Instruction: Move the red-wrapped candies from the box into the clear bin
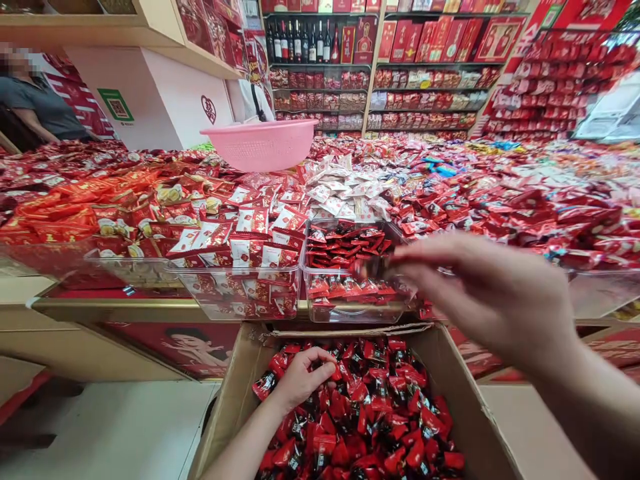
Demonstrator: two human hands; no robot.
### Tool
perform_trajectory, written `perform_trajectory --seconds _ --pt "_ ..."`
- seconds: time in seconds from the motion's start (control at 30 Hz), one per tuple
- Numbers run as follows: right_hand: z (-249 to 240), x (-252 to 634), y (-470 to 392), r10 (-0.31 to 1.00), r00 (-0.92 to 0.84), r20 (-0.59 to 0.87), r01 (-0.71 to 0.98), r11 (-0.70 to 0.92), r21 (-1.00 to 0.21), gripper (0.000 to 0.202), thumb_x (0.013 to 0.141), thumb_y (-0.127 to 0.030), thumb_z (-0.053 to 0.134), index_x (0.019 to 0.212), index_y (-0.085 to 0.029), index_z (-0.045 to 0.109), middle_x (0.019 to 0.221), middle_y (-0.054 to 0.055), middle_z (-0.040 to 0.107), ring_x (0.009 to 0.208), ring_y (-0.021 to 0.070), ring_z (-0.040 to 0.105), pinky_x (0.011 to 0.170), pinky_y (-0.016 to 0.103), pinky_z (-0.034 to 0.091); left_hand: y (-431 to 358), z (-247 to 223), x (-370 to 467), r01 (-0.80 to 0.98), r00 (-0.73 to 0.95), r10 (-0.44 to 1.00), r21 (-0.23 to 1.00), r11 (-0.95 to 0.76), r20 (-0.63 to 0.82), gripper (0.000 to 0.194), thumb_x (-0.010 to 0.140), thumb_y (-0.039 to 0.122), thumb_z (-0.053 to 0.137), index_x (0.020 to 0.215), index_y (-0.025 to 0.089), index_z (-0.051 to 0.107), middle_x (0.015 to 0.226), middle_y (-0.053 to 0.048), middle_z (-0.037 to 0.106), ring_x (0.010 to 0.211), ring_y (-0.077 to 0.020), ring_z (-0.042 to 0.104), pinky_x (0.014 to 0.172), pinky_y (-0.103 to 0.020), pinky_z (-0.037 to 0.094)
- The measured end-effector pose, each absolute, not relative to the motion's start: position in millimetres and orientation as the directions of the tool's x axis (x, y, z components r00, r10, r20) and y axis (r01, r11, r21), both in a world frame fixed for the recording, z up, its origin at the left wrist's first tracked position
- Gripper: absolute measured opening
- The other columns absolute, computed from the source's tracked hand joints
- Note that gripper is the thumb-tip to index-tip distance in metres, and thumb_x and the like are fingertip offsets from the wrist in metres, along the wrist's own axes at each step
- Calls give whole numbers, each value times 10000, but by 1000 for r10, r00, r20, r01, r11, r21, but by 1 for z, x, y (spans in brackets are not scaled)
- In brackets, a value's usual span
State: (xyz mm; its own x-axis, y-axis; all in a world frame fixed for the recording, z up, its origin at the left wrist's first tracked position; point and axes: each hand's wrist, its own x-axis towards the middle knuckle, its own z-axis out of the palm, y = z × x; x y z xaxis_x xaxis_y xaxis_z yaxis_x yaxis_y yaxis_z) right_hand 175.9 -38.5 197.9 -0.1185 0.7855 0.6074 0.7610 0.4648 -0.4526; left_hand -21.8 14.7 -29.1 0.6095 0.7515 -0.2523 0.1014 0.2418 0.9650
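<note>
My right hand (493,297) is raised over the front edge of the display, its fingertips closed on a dark, blurred wrapped candy (373,268). Just behind that candy is a clear plastic bin (353,312) partly filled with flat rows of red-and-black wrapped candies (345,243). Lower down, my left hand (303,380) reaches into an open cardboard box (225,400). Its thumb and finger pinch at a red wrapper among many loose red-and-black candies (350,407); the exact grip is partly hidden.
To the left, another clear bin (240,293) holds red-and-white packets. White packets (345,190) are heaped behind the middle bin. A pink plastic basket (265,143) rests on the candy piles. A person (43,100) stands at far left. Shelves of bottles (300,43) line the back.
</note>
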Motion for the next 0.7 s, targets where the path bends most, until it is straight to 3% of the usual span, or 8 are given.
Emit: perform_trajectory --seconds 0.07,0.17,0.3,0.47,0.57,0.7 --pt "219 177 -10 817 -136 560 846 390 -363 154 715 -256 496 830 -211 588 766 14 593 698 139 530 648 270 385 15 -30 -21 121 605 753 965 234 -258 279 652 416 561 778 169 536 702 9 570 591 -131 580 503 -210 420" --pt "217 167 43 914 -336 225 884 389 -261 120 654 -249 525 705 -173 602 638 4 574 597 120 511 570 243 369 14 -31 -22 146 616 746 967 210 -255 268 649 398 568 780 165 542 720 8 567 588 -131 585 526 -219 427" --pt "194 148 95 847 -512 -143 850 476 -226 108 595 -218 540 676 -156 575 582 -6 554 519 93 470 475 204 325 14 -35 -25 166 626 744 972 166 -234 275 641 391 573 789 161 558 774 -2 567 595 -137 588 562 -241 435" --pt "182 136 111 778 -541 -319 840 523 -148 133 581 -243 558 671 -146 574 603 16 568 544 125 500 478 218 338 16 -37 -28 171 640 734 973 152 -227 262 647 376 567 805 167 558 749 5 571 595 -138 591 561 -235 430" --pt "175 133 109 722 -552 -416 833 490 -256 223 564 -312 606 709 -145 581 623 25 585 535 135 522 476 228 370 16 -35 -28 204 648 719 967 151 -249 269 642 372 568 825 175 558 735 8 581 597 -139 589 564 -232 423" --pt "161 131 107 672 -519 -528 838 278 -470 307 565 -372 623 772 -151 572 650 33 609 527 140 550 487 249 416 15 -35 -28 278 674 686 955 108 -274 290 637 373 570 853 180 559 790 -7 598 630 -138 574 574 -225 425"
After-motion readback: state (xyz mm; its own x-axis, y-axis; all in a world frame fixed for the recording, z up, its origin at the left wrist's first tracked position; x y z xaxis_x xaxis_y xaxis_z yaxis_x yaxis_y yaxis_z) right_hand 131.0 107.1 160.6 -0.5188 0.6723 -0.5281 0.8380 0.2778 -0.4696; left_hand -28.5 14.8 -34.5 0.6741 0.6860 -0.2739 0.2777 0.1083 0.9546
